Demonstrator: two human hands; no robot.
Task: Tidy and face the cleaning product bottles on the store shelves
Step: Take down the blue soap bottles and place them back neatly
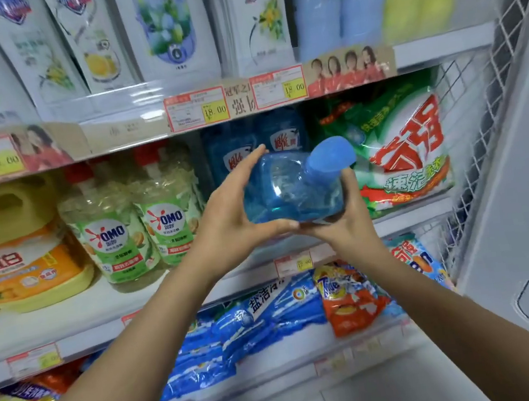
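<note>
Head view.

1. Task item: a translucent blue plastic bottle with a blue cap (pixel 291 187) is held off the shelf, in front of the middle shelf (pixel 71 317). It lies tilted, with the cap pointing up and to the right.
2. Left hand (pixel 228 211): the fingers run along the bottle's left side and the thumb wraps under its lower edge. The hand is grasping the bottle.
3. Right hand (pixel 345 220): the fingers are curled beneath the bottle, and the thumb rises against its right side just below the cap. This hand is also grasping the bottle.
4. Directly behind the held bottle, two matching blue bottles with red-and-white labels (pixel 281 135) stand at the back of the middle shelf.
5. To their right is a green-and-white detergent bag with red characters (pixel 407 149). It leans beside a white wire mesh side panel (pixel 473 174).
6. To the left stand two clear bottles of pale liquid with green OMO labels (pixel 107 233), then a yellow-and-orange jug (pixel 19 250).
7. Red-bordered price tags (pixel 197 108) are fixed to the shelf edge above.
8. The lower shelf carries blue detergent bags (pixel 254 321) and an orange Tide bag (pixel 345 297).
</note>
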